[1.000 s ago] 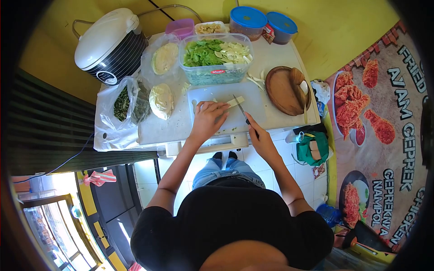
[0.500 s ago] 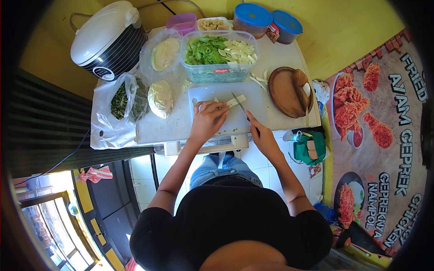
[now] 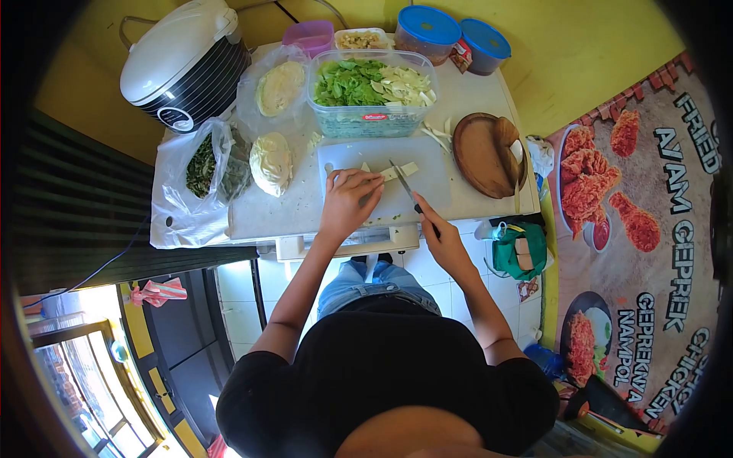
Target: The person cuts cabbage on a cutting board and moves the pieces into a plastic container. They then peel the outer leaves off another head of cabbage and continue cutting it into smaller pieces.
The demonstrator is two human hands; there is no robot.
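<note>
My right hand [image 3: 444,243] grips the dark handle of a knife [image 3: 402,178], its blade slanting up and left across a pale strip of cabbage [image 3: 391,174]. My left hand [image 3: 351,200] holds that strip down, fingertips bent together just left of the blade. Right of the blade lies a pale piece of the strip [image 3: 411,168]. Under both is a white cutting board [image 3: 435,156]. Behind it stands a clear plastic container [image 3: 374,122] filled with chopped green leaves and pale cabbage pieces. A cabbage half [image 3: 271,164] sits left of the board.
On the right is a wooden mortar [image 3: 477,156] with its pestle [image 3: 505,133]. Plastic bags with leaves [image 3: 202,172] and cabbage [image 3: 279,88] lie left, near a rice cooker [image 3: 179,61]. Blue-lidded tubs [image 3: 427,27] stand at the back. A green bag [image 3: 521,252] is below the table's right side.
The knife blade has shifted slightly left and down along the strip, and the right hand with it. The left hand keeps its place on the strip. The whole view has moved a little.
</note>
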